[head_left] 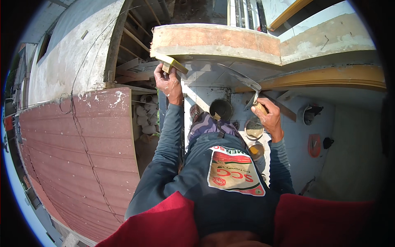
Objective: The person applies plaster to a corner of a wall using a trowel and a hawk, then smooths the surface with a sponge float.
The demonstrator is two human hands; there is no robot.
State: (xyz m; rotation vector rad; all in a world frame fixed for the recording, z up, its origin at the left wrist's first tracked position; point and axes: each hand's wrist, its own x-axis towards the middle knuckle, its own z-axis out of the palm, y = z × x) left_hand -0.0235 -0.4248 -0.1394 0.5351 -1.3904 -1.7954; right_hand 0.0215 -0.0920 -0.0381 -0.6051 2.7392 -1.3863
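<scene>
My left hand (169,85) is raised and closed on a small hand float (176,66) with a bright yellow edge and a wood-coloured block grip. The float is up at the left end of a wall top (214,39); I cannot tell whether it touches the wall. In my right hand (270,118) is a pointing trowel (242,78), gripped by its wooden handle. Its long, grey-smeared blade points up and left toward the wall's underside, apart from the float.
Below me are a dark bucket (221,109), a pail of grey mix (254,128) and another bucket (309,115) on pale tiles. A red tray (314,145) lies at right. A reddish corrugated roof (78,156) spans the left, with a wire across it.
</scene>
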